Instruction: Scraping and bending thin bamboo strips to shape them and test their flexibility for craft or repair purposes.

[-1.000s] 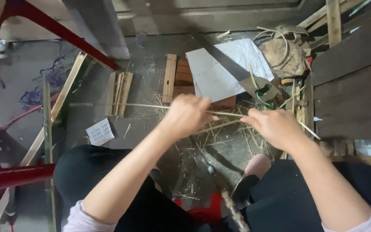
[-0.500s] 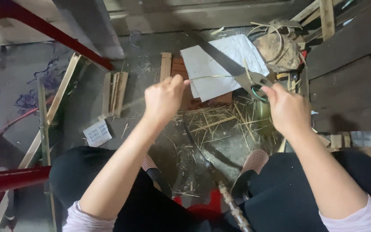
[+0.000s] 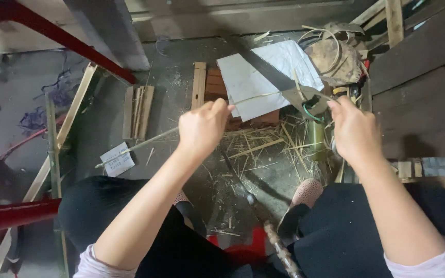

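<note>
Although both hands work in plain sight, the thin pale bamboo strip [image 3: 181, 131] between them is hard to follow: it runs from the floor at lower left up through the left hand [image 3: 202, 128], then arcs faintly rightward over the sheet of white paper [image 3: 269, 77] toward the right hand [image 3: 354, 131], where its end disappears among tangled fibres. The left hand's fingers are closed in a fist around the strip. The right hand is curled shut beside a green-handled tool [image 3: 310, 105], but whether it pinches the strip or something else cannot be told. A long dark blade [image 3: 243, 180] with a rough wooden handle lies between the knees, its lower end cut off by the picture's edge. Straw-coloured shavings [image 3: 269, 146] litter the concrete floor [image 3: 171, 67].

Compared with half a second ago, the left hand sits slightly lower and the strip's tail slants down farther to the left; the right hand has kept its place.
</note>
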